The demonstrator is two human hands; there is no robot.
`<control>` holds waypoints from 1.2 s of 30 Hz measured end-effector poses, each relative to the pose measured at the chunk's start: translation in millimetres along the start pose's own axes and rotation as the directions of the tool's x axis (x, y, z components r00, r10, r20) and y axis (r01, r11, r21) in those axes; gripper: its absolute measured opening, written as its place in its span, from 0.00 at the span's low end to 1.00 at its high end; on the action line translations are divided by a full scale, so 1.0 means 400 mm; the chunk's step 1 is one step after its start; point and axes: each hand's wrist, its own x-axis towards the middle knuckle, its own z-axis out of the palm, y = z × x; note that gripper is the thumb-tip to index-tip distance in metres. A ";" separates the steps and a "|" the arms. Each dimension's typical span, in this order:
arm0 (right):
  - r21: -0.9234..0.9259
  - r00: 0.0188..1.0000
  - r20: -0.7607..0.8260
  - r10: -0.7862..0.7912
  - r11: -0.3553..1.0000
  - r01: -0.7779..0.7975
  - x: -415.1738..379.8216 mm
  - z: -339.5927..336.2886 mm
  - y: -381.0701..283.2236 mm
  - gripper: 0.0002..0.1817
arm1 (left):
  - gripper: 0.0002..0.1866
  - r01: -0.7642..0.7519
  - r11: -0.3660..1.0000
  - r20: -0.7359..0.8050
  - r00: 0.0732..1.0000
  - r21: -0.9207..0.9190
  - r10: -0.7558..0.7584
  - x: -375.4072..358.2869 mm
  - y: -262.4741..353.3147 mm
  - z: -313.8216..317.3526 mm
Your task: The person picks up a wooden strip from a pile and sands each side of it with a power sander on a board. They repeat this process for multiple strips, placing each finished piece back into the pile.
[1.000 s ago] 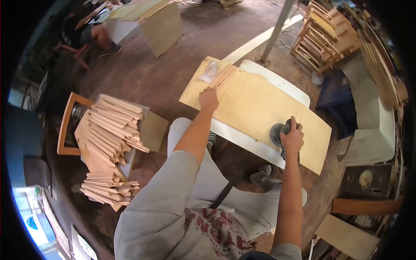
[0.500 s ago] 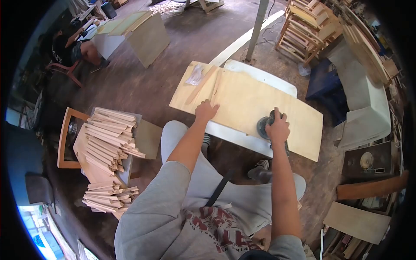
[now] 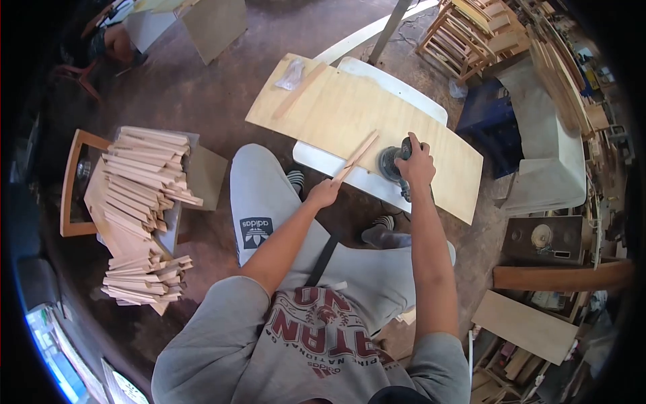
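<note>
A thin wooden strip (image 3: 358, 153) is gripped at its lower end by my left hand (image 3: 324, 193), its far end over the plywood board (image 3: 330, 94). My right hand (image 3: 417, 163) is wrapped round a dark power sander (image 3: 390, 163), which sits on the board near its front edge. Another flat wooden strip (image 3: 299, 91) lies on the board's left part, beside a clear plastic bag (image 3: 291, 74). Under the board, a white surface (image 3: 350, 176) shows at the front and back edges.
Bundles of wooden strips (image 3: 138, 182) are piled on a chair at the left. A metal post (image 3: 389, 34) stands behind the board. Stacked wooden chairs (image 3: 464, 34), a blue container (image 3: 490, 121) and a speaker box (image 3: 544, 239) are at the right. A seated person (image 3: 118, 46) is far left.
My left hand has come off the board's surface, picked up a strip from it and moved nearer my body. The view has shifted; my right hand stays on the sander.
</note>
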 end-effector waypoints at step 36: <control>-0.080 0.934 0.048 -0.353 0.931 0.356 0.049 -0.008 -0.205 0.46 | 0.29 -0.083 0.995 0.046 0.996 0.050 0.081 -0.060 0.058 -0.040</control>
